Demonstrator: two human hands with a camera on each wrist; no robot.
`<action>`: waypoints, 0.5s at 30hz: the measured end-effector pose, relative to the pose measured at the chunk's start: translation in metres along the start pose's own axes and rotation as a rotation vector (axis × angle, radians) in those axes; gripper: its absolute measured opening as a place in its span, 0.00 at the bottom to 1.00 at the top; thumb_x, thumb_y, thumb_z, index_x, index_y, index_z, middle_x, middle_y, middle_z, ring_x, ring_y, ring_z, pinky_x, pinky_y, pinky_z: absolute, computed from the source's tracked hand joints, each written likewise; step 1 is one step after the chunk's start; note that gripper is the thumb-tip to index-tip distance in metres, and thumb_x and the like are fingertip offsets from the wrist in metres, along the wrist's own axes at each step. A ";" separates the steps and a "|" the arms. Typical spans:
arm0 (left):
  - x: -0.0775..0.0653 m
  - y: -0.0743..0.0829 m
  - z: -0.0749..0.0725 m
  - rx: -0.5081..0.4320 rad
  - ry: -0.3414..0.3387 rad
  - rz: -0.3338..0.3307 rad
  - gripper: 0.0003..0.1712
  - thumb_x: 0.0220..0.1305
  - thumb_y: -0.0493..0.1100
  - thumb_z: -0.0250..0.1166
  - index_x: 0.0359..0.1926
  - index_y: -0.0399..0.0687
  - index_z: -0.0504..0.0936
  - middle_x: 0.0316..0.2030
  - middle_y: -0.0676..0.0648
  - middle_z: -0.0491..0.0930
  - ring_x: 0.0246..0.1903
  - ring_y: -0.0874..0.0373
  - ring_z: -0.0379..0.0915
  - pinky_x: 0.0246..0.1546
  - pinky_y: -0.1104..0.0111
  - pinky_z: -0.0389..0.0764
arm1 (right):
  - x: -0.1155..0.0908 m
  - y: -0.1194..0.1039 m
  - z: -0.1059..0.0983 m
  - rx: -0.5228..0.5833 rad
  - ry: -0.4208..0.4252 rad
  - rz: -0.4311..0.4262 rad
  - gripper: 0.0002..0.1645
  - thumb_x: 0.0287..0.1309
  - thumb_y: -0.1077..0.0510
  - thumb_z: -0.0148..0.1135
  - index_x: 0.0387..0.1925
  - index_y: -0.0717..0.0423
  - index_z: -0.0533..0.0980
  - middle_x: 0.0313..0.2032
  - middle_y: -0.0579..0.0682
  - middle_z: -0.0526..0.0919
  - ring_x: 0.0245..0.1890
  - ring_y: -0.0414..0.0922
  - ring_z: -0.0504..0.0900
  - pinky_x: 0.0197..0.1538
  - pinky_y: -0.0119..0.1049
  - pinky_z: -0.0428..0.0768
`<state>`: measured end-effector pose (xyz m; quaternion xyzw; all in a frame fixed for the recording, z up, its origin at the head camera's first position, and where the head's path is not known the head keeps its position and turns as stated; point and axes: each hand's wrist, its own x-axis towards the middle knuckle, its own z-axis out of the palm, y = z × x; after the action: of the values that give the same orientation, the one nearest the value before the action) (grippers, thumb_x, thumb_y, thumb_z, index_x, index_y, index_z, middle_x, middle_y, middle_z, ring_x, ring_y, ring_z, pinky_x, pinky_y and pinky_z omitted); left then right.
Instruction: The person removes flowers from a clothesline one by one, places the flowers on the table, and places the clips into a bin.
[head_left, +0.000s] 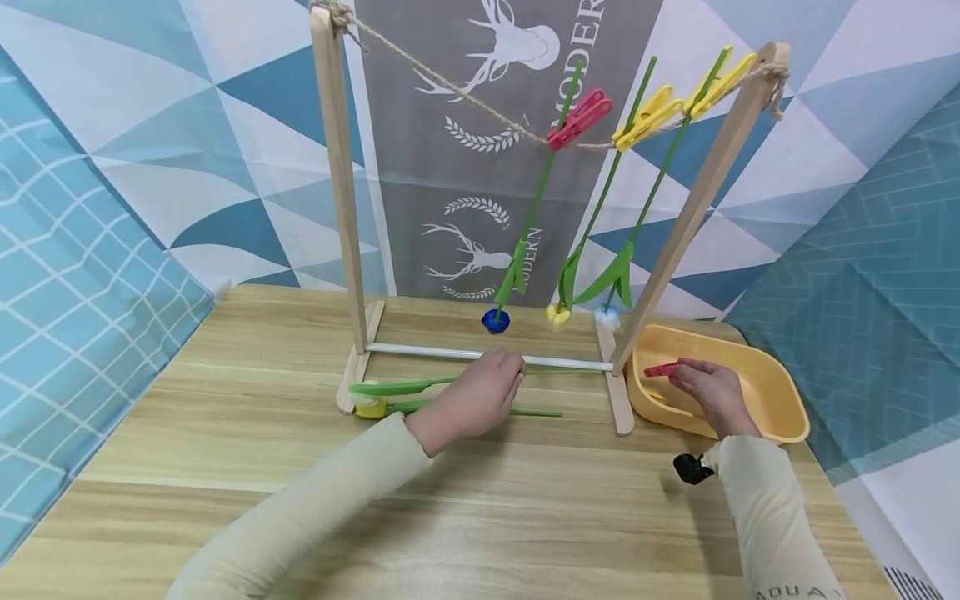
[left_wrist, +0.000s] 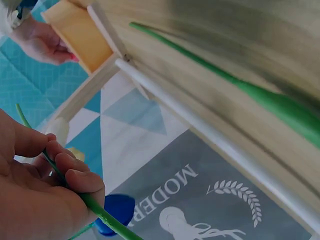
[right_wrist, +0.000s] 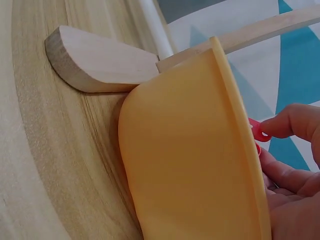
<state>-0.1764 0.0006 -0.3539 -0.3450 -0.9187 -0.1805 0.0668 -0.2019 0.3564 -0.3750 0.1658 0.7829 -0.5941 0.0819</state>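
My left hand [head_left: 483, 387] pinches the thin green stem of an artificial tulip [head_left: 397, 387] just above the table, near the rack's white crossbar. Its pale head lies to the left, above a yellow tulip [head_left: 371, 407] resting on the wood. In the left wrist view, the pinched stem [left_wrist: 97, 207] runs between thumb and fingers. Over the orange-yellow basin [head_left: 776, 396], my right hand [head_left: 708, 390] holds a red clothespin [head_left: 660, 370] by one end. The right wrist view shows that clothespin [right_wrist: 257, 131] mostly behind the basin's rim.
A wooden rack [head_left: 341, 183] carries a sagging rope [head_left: 450, 86]. A red clothespin [head_left: 579, 119] and two yellow ones hold blue, yellow and pale blue tulips head-down from it. The basin stands beside the rack's right foot [head_left: 619, 404], with something yellow inside.
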 end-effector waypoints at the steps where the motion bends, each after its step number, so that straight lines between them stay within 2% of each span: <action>1: -0.001 0.000 0.002 0.015 -0.007 0.000 0.08 0.71 0.38 0.45 0.39 0.41 0.71 0.30 0.48 0.70 0.32 0.56 0.67 0.37 0.64 0.72 | 0.000 0.000 0.000 -0.007 0.001 -0.004 0.35 0.66 0.56 0.50 0.67 0.71 0.53 0.36 0.38 0.75 0.34 0.26 0.81 0.59 0.38 0.66; 4: -0.004 0.002 0.007 0.055 -0.021 0.008 0.07 0.71 0.39 0.46 0.38 0.42 0.71 0.29 0.49 0.70 0.32 0.56 0.68 0.37 0.65 0.73 | 0.001 0.001 0.001 -0.047 0.004 -0.002 0.35 0.66 0.55 0.50 0.66 0.70 0.55 0.38 0.40 0.75 0.36 0.27 0.81 0.58 0.39 0.67; 8: -0.008 0.002 0.016 0.063 -0.032 0.014 0.07 0.70 0.39 0.47 0.37 0.43 0.70 0.30 0.50 0.71 0.33 0.57 0.69 0.37 0.65 0.74 | 0.004 0.002 0.002 -0.110 0.010 0.014 0.34 0.66 0.52 0.50 0.66 0.68 0.57 0.45 0.47 0.74 0.38 0.29 0.81 0.58 0.39 0.69; 15: -0.016 0.002 0.030 0.117 -0.055 0.016 0.04 0.69 0.39 0.50 0.38 0.44 0.70 0.29 0.50 0.70 0.30 0.58 0.67 0.31 0.67 0.72 | 0.009 0.004 0.000 -0.156 -0.026 0.017 0.35 0.67 0.51 0.49 0.66 0.70 0.56 0.45 0.46 0.75 0.39 0.29 0.81 0.57 0.38 0.71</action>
<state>-0.1628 0.0034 -0.3856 -0.3527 -0.9263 -0.1164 0.0632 -0.2094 0.3589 -0.3812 0.1581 0.8242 -0.5326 0.1098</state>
